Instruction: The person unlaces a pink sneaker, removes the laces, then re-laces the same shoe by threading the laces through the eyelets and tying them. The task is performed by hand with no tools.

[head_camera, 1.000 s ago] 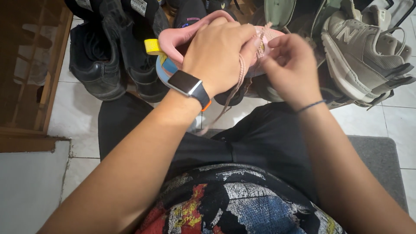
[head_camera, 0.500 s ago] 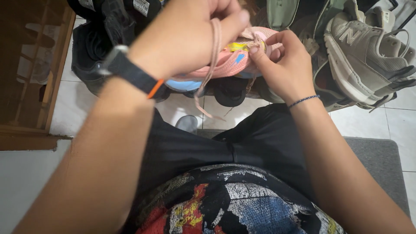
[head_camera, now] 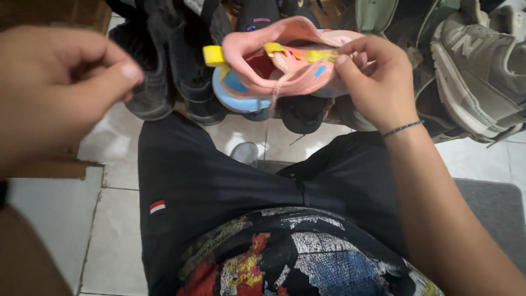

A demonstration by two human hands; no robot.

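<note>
The pink sneaker is being held up over the lap, above the white tiled floor, by the right hand, whose fingers are clamped on its toe end. The shoe is now being shown opening-up, its red lining exposed; a second ago it was being covered by the left hand. A pale pink lace is hanging slack from the eyelets down the side, no longer being pulled taut as it was half a second ago. The left hand is being drawn away to the left edge of the view, thumb pressed to fingertips; whether anything is pinched there cannot be told. Judged from this, one lacing pull is being finished and the lace let go.

As a container, the sneaker is holding nothing but its own yellow tabs and lace.

Beyond it, black shoes and a grey-green sneaker are standing crowded along the floor's far edge; a grey mat is lying at the right.
</note>
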